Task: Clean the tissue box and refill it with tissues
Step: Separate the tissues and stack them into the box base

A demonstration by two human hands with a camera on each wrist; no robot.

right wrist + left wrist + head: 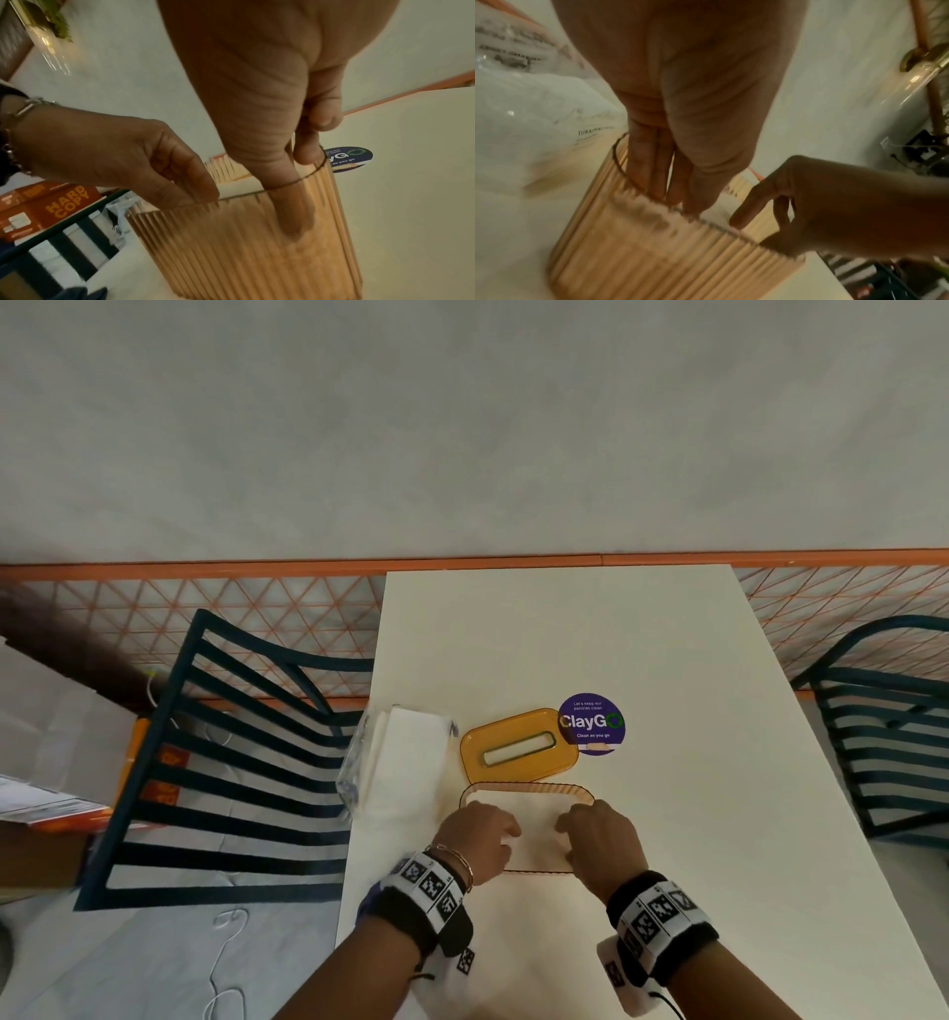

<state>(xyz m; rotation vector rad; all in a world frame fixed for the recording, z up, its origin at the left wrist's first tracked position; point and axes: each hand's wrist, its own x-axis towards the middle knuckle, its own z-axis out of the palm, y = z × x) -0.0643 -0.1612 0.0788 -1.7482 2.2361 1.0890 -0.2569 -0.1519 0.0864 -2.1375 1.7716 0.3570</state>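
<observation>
A ribbed, translucent peach tissue box stands open on the white table with white tissues inside. My left hand reaches into its left end; its straight fingers go down along the inner wall onto the tissues. My right hand is at the right end, with a digit showing through the ribbed wall and the others at the rim. The amber lid with its slot lies flat just behind the box.
An opened plastic pack of white tissues lies left of the box by the table edge. A round purple ClayGo sticker sits behind the lid. Dark slatted chairs stand on the left and right.
</observation>
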